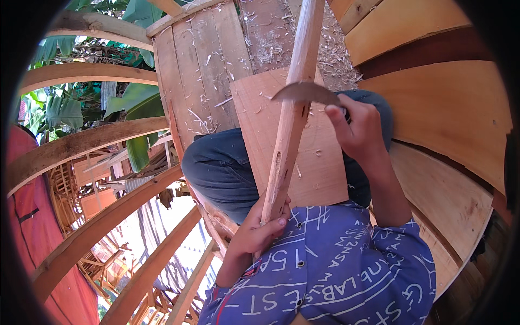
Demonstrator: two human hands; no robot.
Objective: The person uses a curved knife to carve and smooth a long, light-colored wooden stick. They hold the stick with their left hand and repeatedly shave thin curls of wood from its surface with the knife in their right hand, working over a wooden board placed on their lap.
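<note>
A long, squared wooden pole slants from my lap up past the far edge of the view, with slots cut into its side. Around its near end my left hand is wrapped, close to my shirt. My right hand is closed on the handle of a knife with a curved, dark blade. The blade lies across the pole about midway along. Most of the handle is hidden by my fingers. Beneath the pole, a flat wooden board rests over my legs, with a few shavings on it.
Wood shavings litter the plank floor ahead. Wooden rails stand along the left, with banana leaves and stacked timber beyond them. On the right rise large wooden panels. My bent knees flank the board.
</note>
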